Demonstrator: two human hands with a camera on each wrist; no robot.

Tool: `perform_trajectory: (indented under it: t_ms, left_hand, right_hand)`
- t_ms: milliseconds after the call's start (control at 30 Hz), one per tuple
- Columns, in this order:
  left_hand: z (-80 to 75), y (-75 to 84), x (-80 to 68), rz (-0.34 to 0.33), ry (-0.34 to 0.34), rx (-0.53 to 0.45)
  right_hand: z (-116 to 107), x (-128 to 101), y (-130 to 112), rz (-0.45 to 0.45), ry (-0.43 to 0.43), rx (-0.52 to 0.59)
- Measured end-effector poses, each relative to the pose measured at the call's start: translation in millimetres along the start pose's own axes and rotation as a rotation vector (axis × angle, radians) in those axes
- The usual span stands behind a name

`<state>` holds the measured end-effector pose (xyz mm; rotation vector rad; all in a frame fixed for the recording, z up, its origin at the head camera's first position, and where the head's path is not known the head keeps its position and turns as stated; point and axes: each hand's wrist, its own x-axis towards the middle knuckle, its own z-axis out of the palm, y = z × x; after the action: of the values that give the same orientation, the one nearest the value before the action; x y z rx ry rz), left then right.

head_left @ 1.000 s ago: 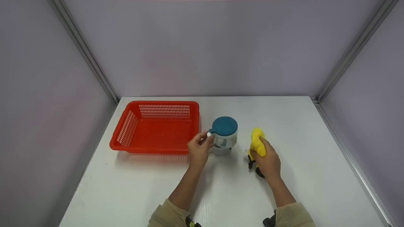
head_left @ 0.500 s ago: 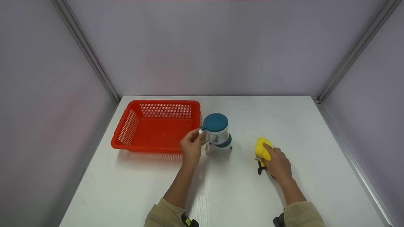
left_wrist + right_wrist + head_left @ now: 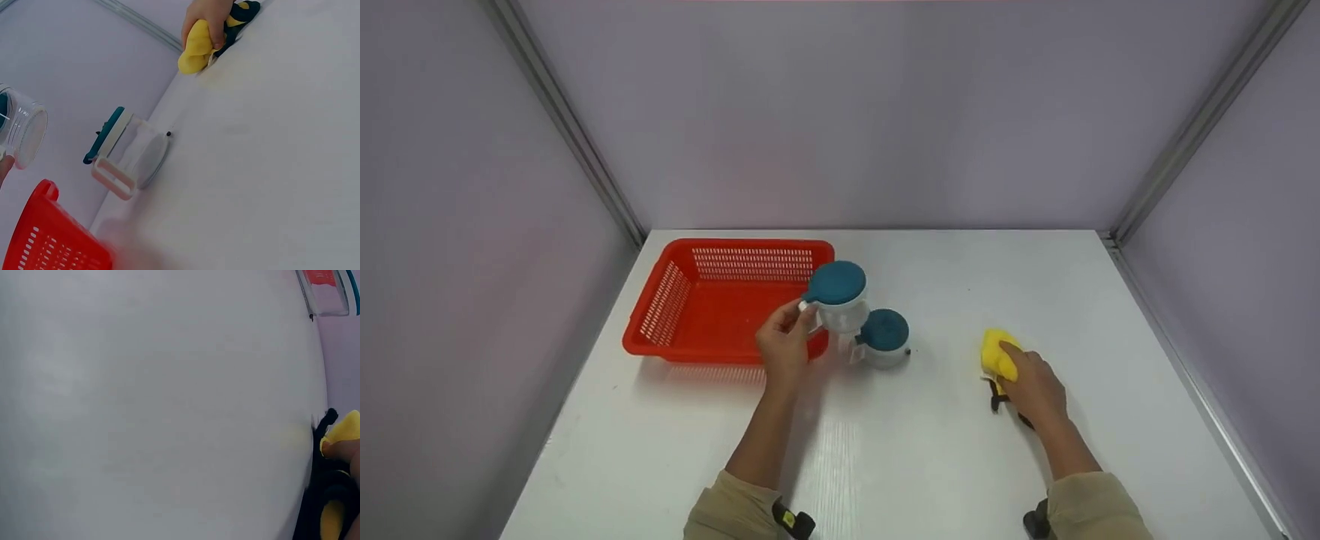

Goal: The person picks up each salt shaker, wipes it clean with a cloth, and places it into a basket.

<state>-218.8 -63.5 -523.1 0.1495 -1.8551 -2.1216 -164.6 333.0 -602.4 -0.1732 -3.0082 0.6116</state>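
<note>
My left hand (image 3: 784, 346) pinches the handle of a clear jar with a teal lid (image 3: 838, 283), held up beside the right rim of the red basket (image 3: 727, 355). In the left wrist view only the clear base of this held jar (image 3: 31, 135) and a fingertip show at the left edge. A second jar with a teal lid and pale handle (image 3: 885, 337) stands upright on the table, just right of the held one. Over on the right, my right hand (image 3: 1035, 386) grips a yellow and black plush toy (image 3: 998, 355) low at the tabletop.
The red basket stands at the back left of the white table (image 3: 930, 465), its visible floor bare. Pale walls (image 3: 840, 112) close off the back and both sides. A small dark speck (image 3: 169, 134) sits by the standing jar's base.
My left hand has carried the held jar leftward, toward the basket, uncovering the standing jar behind it. My right hand has moved right and slightly down with the plush toy.
</note>
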Motion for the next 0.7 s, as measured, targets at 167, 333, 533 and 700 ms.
perform_trajectory:
  t_ms: [167, 333, 533, 700]
  left_hand:
    - [-14.5, -1.1, 9.6, 0.051, 0.037, 0.036]
    - [-25.6, -1.7, 19.5, 0.078, 0.05, 0.067]
    - [-39.7, -3.7, 29.4, 0.165, 0.075, 0.088]
    - [-52.0, -5.9, 38.6, 0.219, 0.101, 0.094]
  right_hand:
    - [-1, 0, -2, -0.001, -0.013, 0.002]
    - [-2, -1, -3, 0.005, -0.022, 0.002]
    - [-3, 1, 0, 0.011, -0.051, 0.01]
    - [-3, 1, 1, 0.016, -0.064, 0.012]
